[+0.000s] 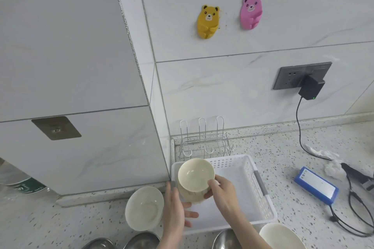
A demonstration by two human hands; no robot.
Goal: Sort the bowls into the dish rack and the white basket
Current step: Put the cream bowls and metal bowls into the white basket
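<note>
Cream bowl (196, 177) above white basket (261, 192)

Cream bowl (196, 176), ribbed outside, tilted with its opening toward the camera, held above the near-left part of the white basket (261, 194). Basket is rectangular, perforated walls, grey handle on the right side, sits on the speckled counter. Wire dish rack (204, 139) stands just behind it at the wall, upright loops, no bowls in it. Second cream bowl (144, 208) upright on the counter left of the basket. White bowl (281, 237) and three steel bowls (141, 241) along the near edge.
</note>
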